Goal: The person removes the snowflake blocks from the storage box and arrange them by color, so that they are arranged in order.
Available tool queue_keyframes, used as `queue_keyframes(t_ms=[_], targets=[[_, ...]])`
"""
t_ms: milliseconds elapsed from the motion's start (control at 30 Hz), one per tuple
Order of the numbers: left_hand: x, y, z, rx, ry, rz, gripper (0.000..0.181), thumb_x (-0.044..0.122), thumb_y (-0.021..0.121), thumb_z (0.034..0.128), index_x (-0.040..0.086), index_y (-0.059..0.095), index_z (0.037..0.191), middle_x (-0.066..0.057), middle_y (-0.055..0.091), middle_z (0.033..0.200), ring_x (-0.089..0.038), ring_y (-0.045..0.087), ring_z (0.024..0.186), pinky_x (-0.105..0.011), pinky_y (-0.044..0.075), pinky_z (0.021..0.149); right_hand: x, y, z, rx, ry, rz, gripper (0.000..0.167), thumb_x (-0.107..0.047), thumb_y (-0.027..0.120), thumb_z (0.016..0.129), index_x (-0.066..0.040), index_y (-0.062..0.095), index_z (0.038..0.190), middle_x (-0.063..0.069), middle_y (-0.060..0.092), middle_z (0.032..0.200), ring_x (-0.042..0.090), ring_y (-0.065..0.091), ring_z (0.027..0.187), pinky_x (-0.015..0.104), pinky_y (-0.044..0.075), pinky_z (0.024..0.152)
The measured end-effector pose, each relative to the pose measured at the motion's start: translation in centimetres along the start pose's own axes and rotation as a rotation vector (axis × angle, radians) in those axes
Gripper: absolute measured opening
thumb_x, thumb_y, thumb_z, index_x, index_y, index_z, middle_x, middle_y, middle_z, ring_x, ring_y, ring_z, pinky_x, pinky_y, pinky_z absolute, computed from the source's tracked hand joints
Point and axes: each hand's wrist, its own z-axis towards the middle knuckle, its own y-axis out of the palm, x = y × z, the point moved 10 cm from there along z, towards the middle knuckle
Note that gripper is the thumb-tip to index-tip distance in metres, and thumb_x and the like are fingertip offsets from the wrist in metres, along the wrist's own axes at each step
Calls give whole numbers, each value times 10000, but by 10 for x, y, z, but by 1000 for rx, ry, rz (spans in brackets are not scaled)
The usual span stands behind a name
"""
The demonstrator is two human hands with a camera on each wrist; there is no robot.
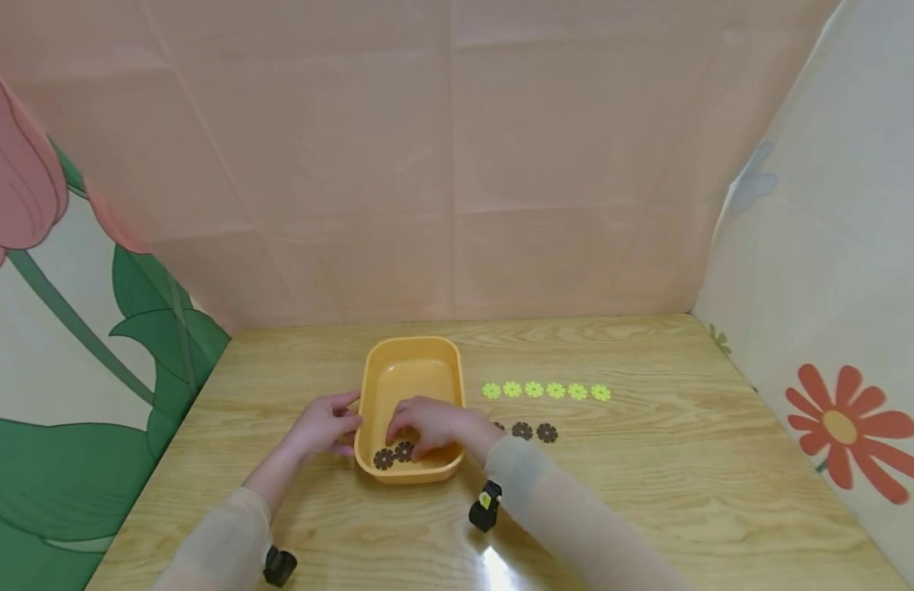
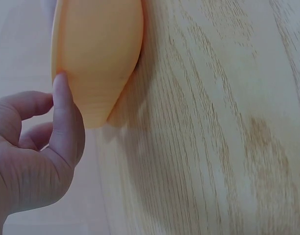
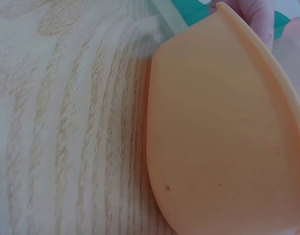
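An orange-yellow plastic tub (image 1: 411, 350) sits on the wooden table. My left hand (image 1: 327, 425) is at the tub's left side, its fingertips touching the outer wall (image 2: 98, 54) near the rim. My right hand (image 1: 430, 425) reaches down inside the tub, thumb and fingers apart and pointing at the bottom. Two dark brown flower-shaped pieces lie there: one brown piece (image 1: 383, 459) at the left, and another brown piece (image 1: 404, 451) between the right fingertips. In the right wrist view the tub's wall hides that hand.
Right of the tub runs a row of several yellow-green flower-shaped pieces (image 1: 555, 391). Nearer me is a row of brown flower-shaped pieces (image 1: 522, 431), partly covered by the right wrist. A pink sheet (image 1: 457, 164) hangs behind the table (image 1: 686, 460), with flower-printed panels at both sides.
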Motion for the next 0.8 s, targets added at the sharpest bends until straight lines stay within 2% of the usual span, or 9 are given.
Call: queue_keyframes(t_ms=[267,533,800], targets=[[-1,0,2,-6,7,-8,580,-1,618,934,3,421,1479,-159,553,1009,-243,636,764,-375,649,616,1,4,4,-1,-13,-18,322,-142,860,767,-246,721,1038,-127,569,1062,51,502,1020,177,409,1013],[0,0,1,-5,12,0,577,0,613,935,-3,418,1479,-162,554,1011,-237,638,763,-373,649,617,0,5,4,-10,-5,-30,307,-140,855,772,-242,703,1018,-126,565,1051,53,501,1014,171,408,1009],[0,0,0,-10,12,-14,575,2,608,940,-2,414,1482,-152,541,995,-229,625,756,-363,648,615,0,4,3,-9,0,7,311,-131,847,787,-251,683,1023,-155,548,993,54,484,959,185,420,972]])
